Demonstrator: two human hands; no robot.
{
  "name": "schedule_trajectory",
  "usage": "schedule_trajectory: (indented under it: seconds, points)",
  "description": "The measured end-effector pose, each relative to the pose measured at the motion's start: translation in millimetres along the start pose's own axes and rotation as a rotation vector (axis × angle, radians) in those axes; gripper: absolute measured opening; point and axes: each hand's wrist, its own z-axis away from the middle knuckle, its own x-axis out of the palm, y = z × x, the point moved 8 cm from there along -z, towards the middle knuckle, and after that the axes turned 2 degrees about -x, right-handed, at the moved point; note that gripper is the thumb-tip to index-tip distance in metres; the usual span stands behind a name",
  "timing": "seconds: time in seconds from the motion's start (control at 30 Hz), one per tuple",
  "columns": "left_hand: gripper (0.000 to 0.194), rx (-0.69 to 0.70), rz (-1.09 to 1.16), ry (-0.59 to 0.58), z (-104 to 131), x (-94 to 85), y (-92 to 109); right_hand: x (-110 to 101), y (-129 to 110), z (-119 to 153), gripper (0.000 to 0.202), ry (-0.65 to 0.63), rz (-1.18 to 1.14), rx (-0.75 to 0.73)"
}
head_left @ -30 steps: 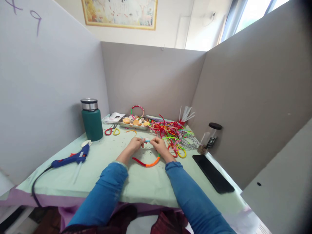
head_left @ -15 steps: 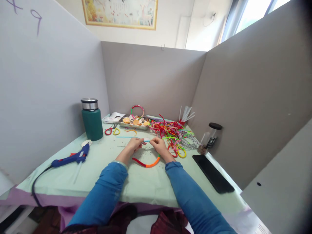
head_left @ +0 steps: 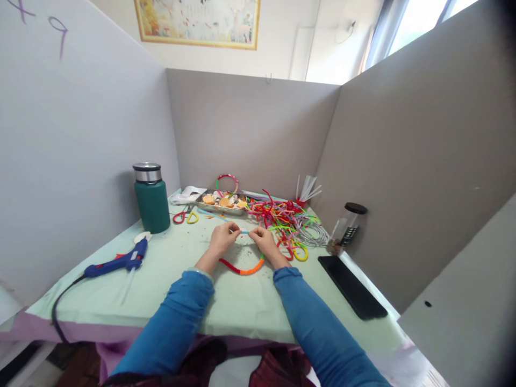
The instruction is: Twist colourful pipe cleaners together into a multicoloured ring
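Note:
A partly wrapped wire ring has red, orange and green fuzzy sections [head_left: 245,271] curving below my hands, with a light blue stretch at the top. My right hand [head_left: 264,241] pinches the ring at the right of this blue stretch. With fingers closed, my left hand [head_left: 223,238] grips the light blue pipe cleaner [head_left: 212,214], whose free end sticks out up and to the left. A short blue section shows between the two hands. The exact spot under my left fingertips is hidden.
Behind lie a metal tray [head_left: 229,211] of round pieces and a tangled pile of pipe cleaners [head_left: 282,212]. Red-and-yellow-handled scissors [head_left: 192,217] lie left of centre, others at right [head_left: 300,252]. A glue gun [head_left: 121,262], green bottle [head_left: 152,204], jar [head_left: 351,228] and black phone [head_left: 351,287] flank them.
My left hand has turned and risen slightly. The pipe cleaner's free end has swung from nearly level to pointing up and left. My right hand stays almost in place.

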Motion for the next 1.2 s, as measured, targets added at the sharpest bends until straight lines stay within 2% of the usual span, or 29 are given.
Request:
schedule_trajectory:
  seconds: [0.1, 0.57, 1.07, 1.2]
  points:
    - [0.013, 0.087, -0.042, -0.002, 0, 3.8, 5, 0, -2, 0, 0.017, 0.001, 0.0, -0.004]
    - [0.02, 0.235, -0.156, 0.031, 5, 3.0, 15, -1, -5, 1, 0.016, 0.007, -0.014, 0.016]
    - [0.023, 0.109, -0.156, -0.095, -4, 15.0, 1, -1, -4, 1, 0.016, 0.004, -0.027, 0.002]
    - [0.022, 0.086, -0.145, -0.081, -5, 11.5, 0, -1, -5, 1, 0.017, 0.009, -0.029, -0.008]
